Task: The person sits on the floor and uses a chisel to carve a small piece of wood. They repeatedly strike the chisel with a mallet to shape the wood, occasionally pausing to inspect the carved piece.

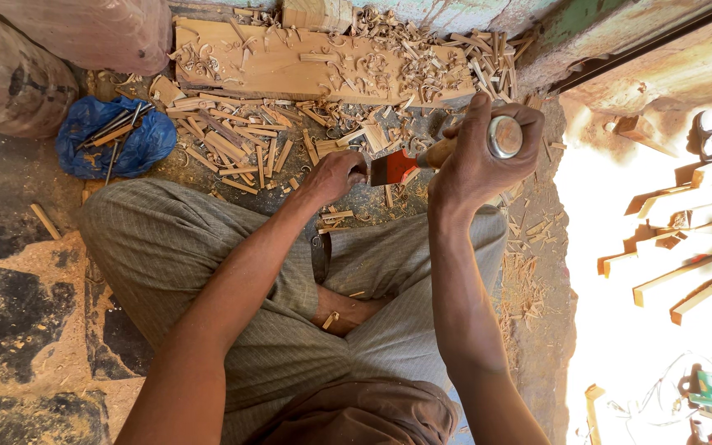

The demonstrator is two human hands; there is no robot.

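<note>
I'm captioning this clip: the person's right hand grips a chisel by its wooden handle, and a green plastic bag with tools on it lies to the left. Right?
Not quite. In the head view the plastic bag with the tools is blue, not green. The rest holds: the right hand grips the chisel by its wooden handle.

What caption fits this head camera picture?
Seated cross-legged, right hand grips a wooden-handled chisel, left hand steadies its blade above wood shavings.

Bare forearms, grey-green finely striped trousers (208, 247), brown shirt (364, 416).
</note>
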